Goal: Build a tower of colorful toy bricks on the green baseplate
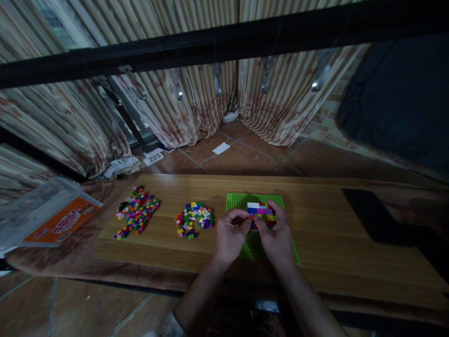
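A green baseplate (237, 201) lies on a wooden board (315, 224), with rows of white, red, blue and purple bricks (258, 208) built on it. Both my hands hover over the plate's middle, close together. My left hand (231, 236) has its fingers curled in a pinch at the brick rows. My right hand (277, 236) is also curled, its fingertips on the bricks' front edge. What either pinch holds is too small to make out. Two heaps of loose coloured bricks lie to the left: a nearer one (194, 219) and a farther one (136, 211).
A clear plastic box with an orange label (52, 217) sits at the far left. A dark flat object (372, 213) lies on the board's right side. Striped curtains (182, 107) hang behind, above a tiled floor with scraps of paper (220, 148). A black bar (224, 44) crosses overhead.
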`<state>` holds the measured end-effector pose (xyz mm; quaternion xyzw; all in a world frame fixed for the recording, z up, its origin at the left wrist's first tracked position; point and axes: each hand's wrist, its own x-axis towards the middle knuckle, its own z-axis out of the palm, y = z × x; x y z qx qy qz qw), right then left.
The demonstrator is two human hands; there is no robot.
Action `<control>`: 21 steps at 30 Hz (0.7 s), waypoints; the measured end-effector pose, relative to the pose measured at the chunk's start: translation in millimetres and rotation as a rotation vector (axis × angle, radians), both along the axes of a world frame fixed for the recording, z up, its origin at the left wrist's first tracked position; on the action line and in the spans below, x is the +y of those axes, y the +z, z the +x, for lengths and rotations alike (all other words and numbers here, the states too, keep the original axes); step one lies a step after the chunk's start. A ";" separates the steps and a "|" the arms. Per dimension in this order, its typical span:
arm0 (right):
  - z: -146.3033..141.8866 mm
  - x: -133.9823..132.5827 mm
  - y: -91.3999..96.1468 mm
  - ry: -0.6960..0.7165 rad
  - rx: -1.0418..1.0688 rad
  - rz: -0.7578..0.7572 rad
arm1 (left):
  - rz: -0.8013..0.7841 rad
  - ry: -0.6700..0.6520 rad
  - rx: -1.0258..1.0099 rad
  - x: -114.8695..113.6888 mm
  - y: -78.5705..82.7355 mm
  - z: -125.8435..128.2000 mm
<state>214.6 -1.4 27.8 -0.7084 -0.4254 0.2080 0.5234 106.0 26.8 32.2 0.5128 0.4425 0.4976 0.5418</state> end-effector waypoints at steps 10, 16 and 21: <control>-0.3 2.0 -3.7 0.018 -0.034 0.010 | -0.054 0.032 -0.029 -0.5 1.3 0.4; 1.8 -1.1 -8.9 0.067 -0.012 0.040 | -0.132 0.056 -0.095 -0.7 2.8 2.7; -1.5 -1.1 -4.7 0.058 -0.020 0.034 | -0.203 0.073 -0.149 -0.2 4.7 5.6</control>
